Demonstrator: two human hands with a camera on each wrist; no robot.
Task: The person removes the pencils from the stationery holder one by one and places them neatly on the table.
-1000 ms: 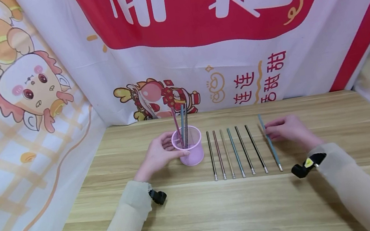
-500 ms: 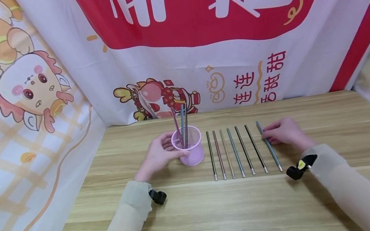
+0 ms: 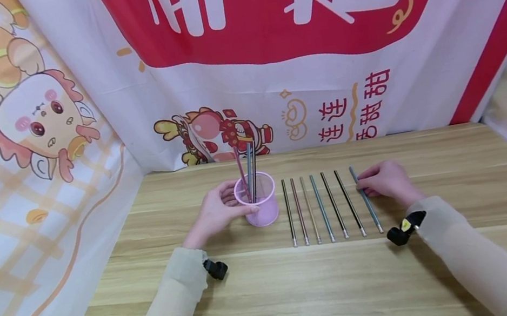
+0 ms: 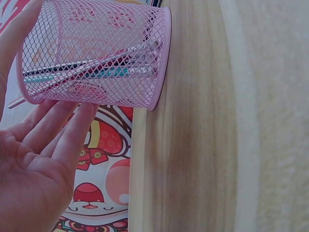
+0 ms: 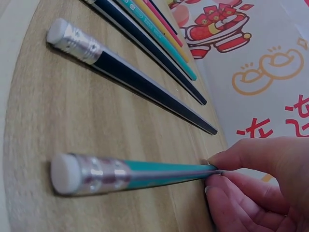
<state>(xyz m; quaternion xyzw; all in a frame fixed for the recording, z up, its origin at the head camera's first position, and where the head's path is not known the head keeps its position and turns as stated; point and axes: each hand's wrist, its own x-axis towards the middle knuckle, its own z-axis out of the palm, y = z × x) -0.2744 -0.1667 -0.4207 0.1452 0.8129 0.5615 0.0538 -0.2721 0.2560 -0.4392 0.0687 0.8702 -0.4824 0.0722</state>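
Note:
My left hand (image 3: 217, 210) holds the pink mesh pencil cup (image 3: 267, 213) by its left side, thumb at the front rim and fingers behind. Inside the cup, several pencils (image 3: 241, 168) lean with their eraser ends down, as the left wrist view shows through the mesh (image 4: 120, 29). At the right end of a row, my right hand (image 3: 387, 180) pinches a teal pencil (image 3: 370, 209) near its far end. That pencil's white eraser (image 5: 66, 173) points toward the near side. Left of it lies a black pencil (image 5: 149, 91), apart from it.
Between the cup and the teal pencil, several pencils (image 3: 321, 208) lie side by side on the wooden table (image 3: 303, 292), erasers toward me. A printed cloth (image 3: 293, 92) hangs along the table's back edge. Another patterned cloth (image 3: 43, 200) stands at the left.
My right hand has moved left with the teal pencil, whose far end has come down and nearer the row. The left hand keeps its hold on the cup.

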